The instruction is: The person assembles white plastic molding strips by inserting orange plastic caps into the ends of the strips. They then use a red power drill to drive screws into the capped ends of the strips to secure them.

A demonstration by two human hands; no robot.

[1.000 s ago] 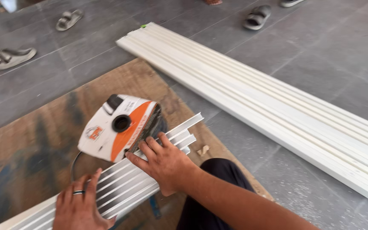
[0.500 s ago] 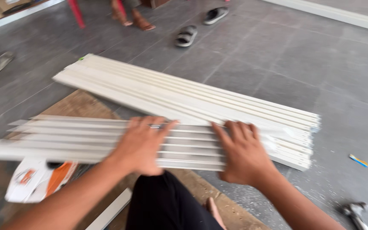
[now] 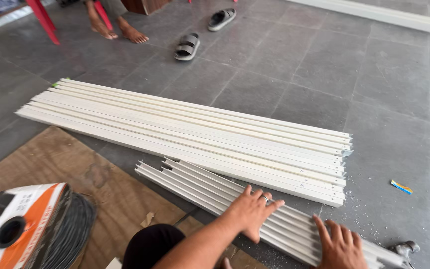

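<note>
Fingers (image 3: 267,199) flat on white strips (image 3: 210,187), ends cut off.

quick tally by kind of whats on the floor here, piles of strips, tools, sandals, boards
piles of white strips: 2 (long pile, short pile under left hand and right hand)
power tool: 1
sandals: 2 ()
wooden board: 1
total: 6
</note>
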